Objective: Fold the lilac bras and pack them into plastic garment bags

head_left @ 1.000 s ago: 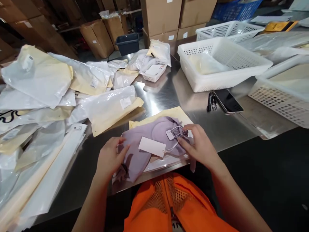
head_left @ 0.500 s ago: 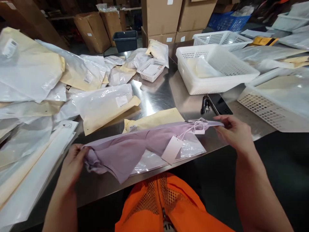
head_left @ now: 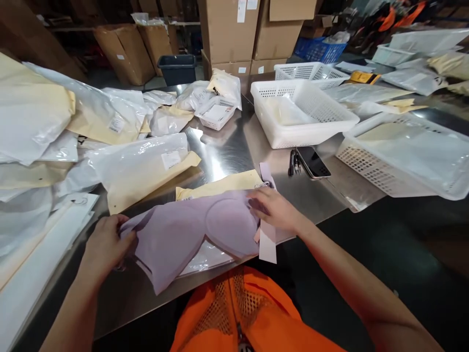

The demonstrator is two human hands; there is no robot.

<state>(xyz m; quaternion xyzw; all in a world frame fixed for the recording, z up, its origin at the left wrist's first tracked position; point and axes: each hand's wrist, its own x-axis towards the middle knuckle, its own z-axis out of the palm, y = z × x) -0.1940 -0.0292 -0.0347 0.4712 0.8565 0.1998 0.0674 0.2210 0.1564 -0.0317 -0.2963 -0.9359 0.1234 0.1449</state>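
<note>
A lavender bra lies spread across the near edge of the steel table, cups facing up. My left hand grips its left end between thumb and fingers. At the upper edge of the right cup, my right hand is closed on the fabric with bent fingers; the thumb is partly hidden. A blank white hang tag hangs below this hand, and a strap end sticks up behind it. Under the bra lies a clear plastic bag, with a cream-coloured envelope showing behind.
Plastic-wrapped envelopes pile up on the left. A phone and black pens lie right of centre. White baskets stand behind them, another basket at right. Cardboard boxes rise beyond the table.
My right hand has moved left from the bra's stretched right end onto the right cup. The bra now lies flatter with both cups showing. The view has shifted slightly right.
</note>
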